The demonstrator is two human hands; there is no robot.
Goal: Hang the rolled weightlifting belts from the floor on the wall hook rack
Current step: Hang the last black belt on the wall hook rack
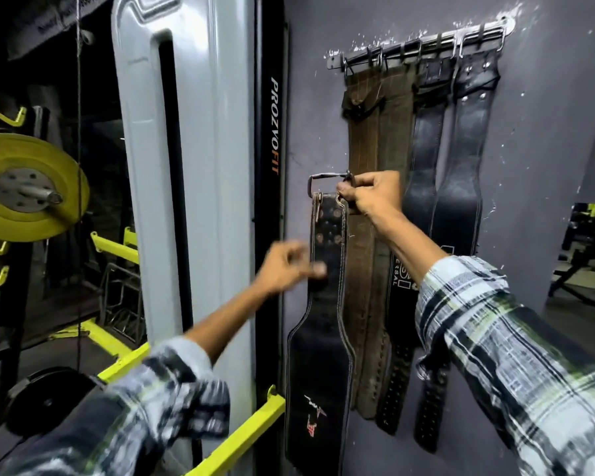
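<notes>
a black belt (325, 304) is held up in front of the grey wall (547, 149), unrolled and hanging straight down. its top end, where the metal buckle (327, 182) sits, is pinched by the right hand (371, 197), with the fingers closed tight around the buckle frame. the belt is probably held at this end because the buckle is the part that must go over a hook.

the left hand (289, 269) is blurred; it is just beside the upper part of the belt, with the fingers loosely curled, and it cannot be told whether the strap is touched or only approached. it seems to be placed there to steady the strap, so that it does not swing.

the hook rack (423, 42) is fixed higher on the wall, above and to the right of the held belt. four other belts are already hung from it by their buckles: two brown belts (364, 139) and two dark belts (461, 159), side by side. a free hook appears to be at the left end of the rack, though this is not sure. the held buckle is well below the rack, so the belt is judged as not yet hung and must be lifted.
</notes>
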